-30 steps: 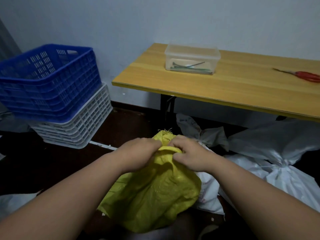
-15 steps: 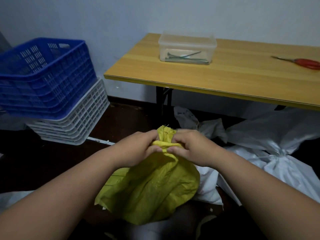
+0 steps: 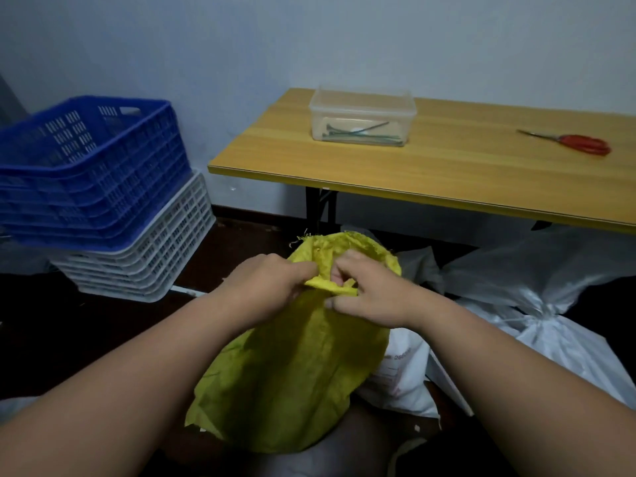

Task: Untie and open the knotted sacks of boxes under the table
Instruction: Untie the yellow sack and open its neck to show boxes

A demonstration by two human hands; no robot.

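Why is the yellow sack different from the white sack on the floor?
The yellow sack is being worked on: the left hand and right hand grip its neck. Nobody touches the white sack. The yellow sack's mouth is loosening, while the white sack is cinched tight at its neck. The yellow one looks dull; the white one shines. Both are soft sacks on the floor.

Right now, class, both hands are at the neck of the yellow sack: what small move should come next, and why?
Probably draw the loosened loop apart. The left hand and right hand both pinch the twisted knot of the yellow woven sack, and its mouth is still gathered shut.
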